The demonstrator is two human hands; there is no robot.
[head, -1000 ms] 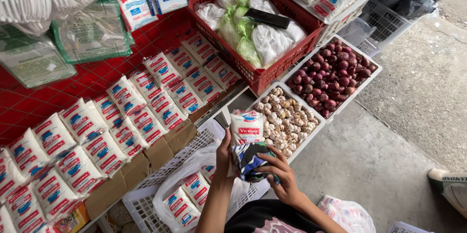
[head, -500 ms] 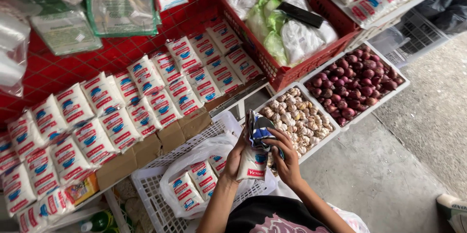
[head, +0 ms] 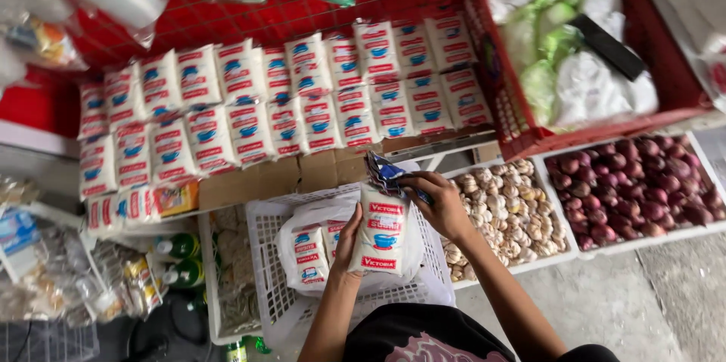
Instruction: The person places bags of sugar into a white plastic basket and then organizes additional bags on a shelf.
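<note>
A white sugar packet [head: 380, 232] is held upright by the left hand [head: 349, 245], closed around its lower edge, above the white plastic basket [head: 266, 271]. The right hand [head: 437, 203] is closed on a dark blue cloth [head: 383, 173] at the packet's top. Rows of packets [head: 287, 97] are already stacked at 11 o'clock; a few remain in the bag [head: 314, 245] in the basket.

White sugar packet [head: 382, 232] in left hand [head: 349, 245], right hand [head: 441, 203] atop, over white basket [head: 266, 256].
</note>
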